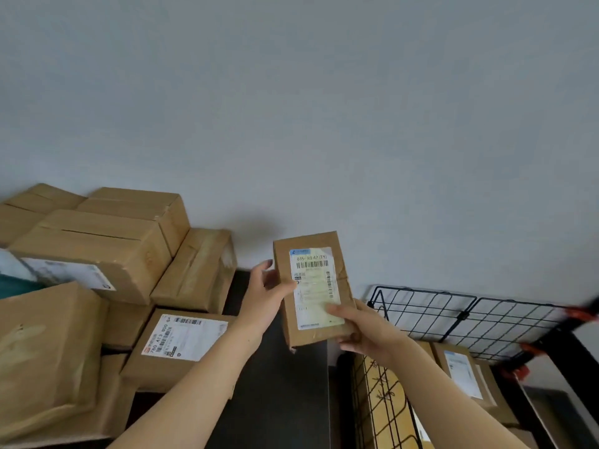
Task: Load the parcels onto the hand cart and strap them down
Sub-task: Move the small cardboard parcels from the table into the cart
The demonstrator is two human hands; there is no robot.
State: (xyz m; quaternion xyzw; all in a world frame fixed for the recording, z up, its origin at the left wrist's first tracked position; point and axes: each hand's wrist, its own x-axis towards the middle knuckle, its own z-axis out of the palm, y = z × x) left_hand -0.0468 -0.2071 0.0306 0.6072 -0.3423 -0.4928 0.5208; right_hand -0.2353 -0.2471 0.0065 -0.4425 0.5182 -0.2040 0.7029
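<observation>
A person's two bare arms reach forward from the bottom of the view, holding one small cardboard parcel (pixel 337 254) in the air in front of a plain pale wall (pixel 291 92). The parcel stands on end, its white shipping label facing the viewer. The left grip (pixel 265 296) holds the parcel's left edge, thumb on the front and fingers curled behind. The right grip (pixel 363 328) holds the lower right corner, thumb pressed on the label.

To the left, a pile of brown parcels (pixel 97 247) sits on a dark bench (pixel 275 400). To the right and lower down is the hand cart (pixel 453 312), walled with black wire mesh, with labelled boxes (pixel 460 371) already inside. Orange fittings (pixel 580 314) at its far edge are too blurred to identify.

This looks like the loading step: the parcel is between pile and cart, touching neither. The next move would likely be to carry it right, clear the mesh wall, and lower it flat onto the boxes inside. With many parcels left on the bench, strapping seems some way off.
</observation>
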